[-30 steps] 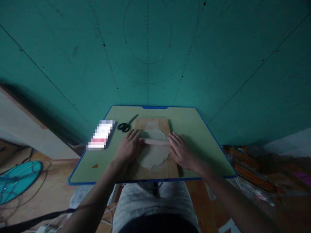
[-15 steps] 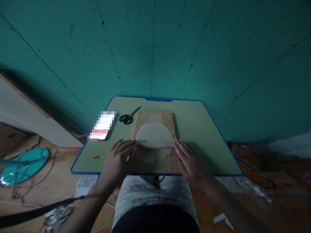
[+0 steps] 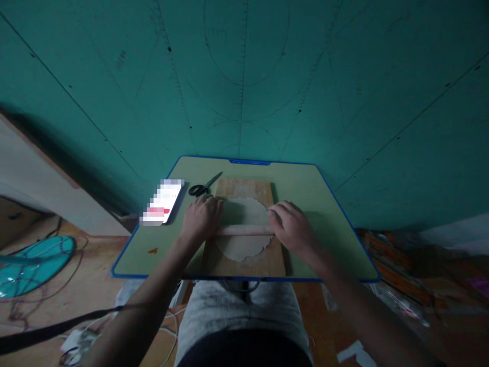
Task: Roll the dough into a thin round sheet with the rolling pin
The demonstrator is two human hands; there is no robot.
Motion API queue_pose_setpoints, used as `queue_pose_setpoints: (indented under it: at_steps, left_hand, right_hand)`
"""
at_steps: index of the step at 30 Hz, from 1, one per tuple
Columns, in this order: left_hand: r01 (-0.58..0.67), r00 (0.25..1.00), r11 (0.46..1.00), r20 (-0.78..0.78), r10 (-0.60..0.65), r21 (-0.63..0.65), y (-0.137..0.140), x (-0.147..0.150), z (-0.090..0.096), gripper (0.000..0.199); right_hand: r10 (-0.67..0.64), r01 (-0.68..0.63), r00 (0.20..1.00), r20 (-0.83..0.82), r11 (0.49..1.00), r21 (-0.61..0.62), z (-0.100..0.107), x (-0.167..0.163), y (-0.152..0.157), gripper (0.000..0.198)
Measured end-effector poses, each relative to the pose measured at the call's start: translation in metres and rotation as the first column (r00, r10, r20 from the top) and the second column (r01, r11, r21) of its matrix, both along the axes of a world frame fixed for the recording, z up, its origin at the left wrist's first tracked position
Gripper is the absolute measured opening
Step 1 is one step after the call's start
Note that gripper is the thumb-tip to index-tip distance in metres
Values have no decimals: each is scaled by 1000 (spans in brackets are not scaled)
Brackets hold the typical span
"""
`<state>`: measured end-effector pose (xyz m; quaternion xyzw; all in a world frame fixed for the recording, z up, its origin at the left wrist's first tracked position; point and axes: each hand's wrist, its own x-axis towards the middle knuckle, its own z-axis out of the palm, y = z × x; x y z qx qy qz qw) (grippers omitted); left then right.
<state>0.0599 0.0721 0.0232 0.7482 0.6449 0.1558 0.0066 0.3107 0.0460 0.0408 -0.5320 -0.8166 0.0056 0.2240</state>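
Note:
A rolling pin (image 3: 246, 230) lies across a flat, ragged-edged round of dough (image 3: 242, 248) on a wooden board (image 3: 244, 186). My left hand (image 3: 202, 216) covers the pin's left end, its fingers bent over it. At the other end, my right hand (image 3: 290, 221) is curled over the pin, thumb toward the middle. Both ends of the pin are hidden under my hands. Dough shows in front of and behind the pin.
Black-handled scissors (image 3: 205, 184) lie just beyond my left hand. A phone (image 3: 162, 203) with a lit screen rests near the left edge of the blue-rimmed table (image 3: 324, 204). A small orange scrap (image 3: 153, 250) lies near it. Behind stands a green wall (image 3: 244, 122).
Both hands have gone forward, away from my body, over the ends of the pin. The fingers were straighter before and are now bent. The view has tilted slightly.

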Motion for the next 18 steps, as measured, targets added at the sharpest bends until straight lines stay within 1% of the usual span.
queue_pose_setpoints:
  at_steps: [2, 3, 5, 7, 10, 14, 18]
  left_hand:
    - [-35, 999, 999, 8, 35, 3, -3, -1, 4, 44]
    - [-54, 998, 998, 12, 54, -15, -5, -1, 7, 47]
    - [-86, 996, 993, 16, 87, -86, -11, -1, 11, 53]
    - [-107, 994, 979, 5, 110, -174, -16, 0, 13, 57]
    - [-128, 992, 961, -20, 127, -245, -15, 0, 15, 60]
    - [-153, 988, 963, -48, 146, -221, 2, 0, 19, 57]
    - [-151, 987, 959, -92, 132, -238, 24, -1, 26, 52]
  right_hand:
    - [-114, 122, 989, 98, 990, -76, -1, -8, 9, 36]
    - [-160, 179, 976, 150, 977, -116, -2, -11, 11, 38]
    - [-227, 269, 947, 228, 948, -173, -4, -15, 11, 42]
    - [-257, 314, 929, 268, 928, -198, -6, -15, 8, 45]
    - [-249, 319, 925, 285, 918, -233, -4, -14, 11, 51]
    - [-234, 303, 934, 269, 918, -254, 1, -16, 36, 54]
    - [-224, 294, 934, 279, 924, -242, 2, -19, 58, 51]
